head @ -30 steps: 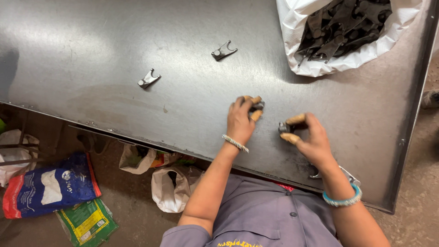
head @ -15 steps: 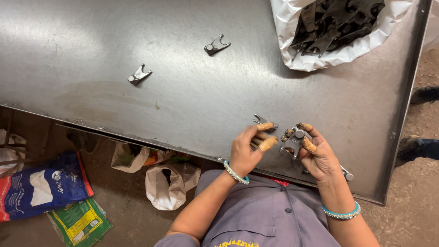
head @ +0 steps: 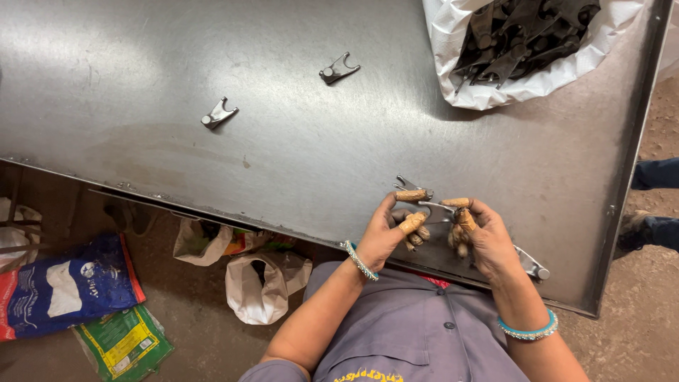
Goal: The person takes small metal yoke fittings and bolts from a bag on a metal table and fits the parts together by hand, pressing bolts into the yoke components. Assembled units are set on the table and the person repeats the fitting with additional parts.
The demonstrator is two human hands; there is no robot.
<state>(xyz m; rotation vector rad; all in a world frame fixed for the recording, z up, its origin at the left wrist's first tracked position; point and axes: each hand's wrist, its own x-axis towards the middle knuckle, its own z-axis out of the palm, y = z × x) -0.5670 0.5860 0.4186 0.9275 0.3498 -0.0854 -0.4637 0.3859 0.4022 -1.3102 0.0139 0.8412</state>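
Left hand [head: 390, 230] and right hand [head: 481, 237] are both gripping one small metal fork part [head: 424, 205] at the bench's [head: 141, 56] near edge. Two similar parts [head: 218, 114] are lying mid-bench, well apart from the hands.

Two loose metal fork parts [head: 218, 114] [head: 338, 70], one white sack [head: 460, 42], two hands [head: 385, 230] [head: 488, 237]

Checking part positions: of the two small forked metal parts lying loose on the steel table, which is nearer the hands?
The forked metal part farther up the table, right of the other.
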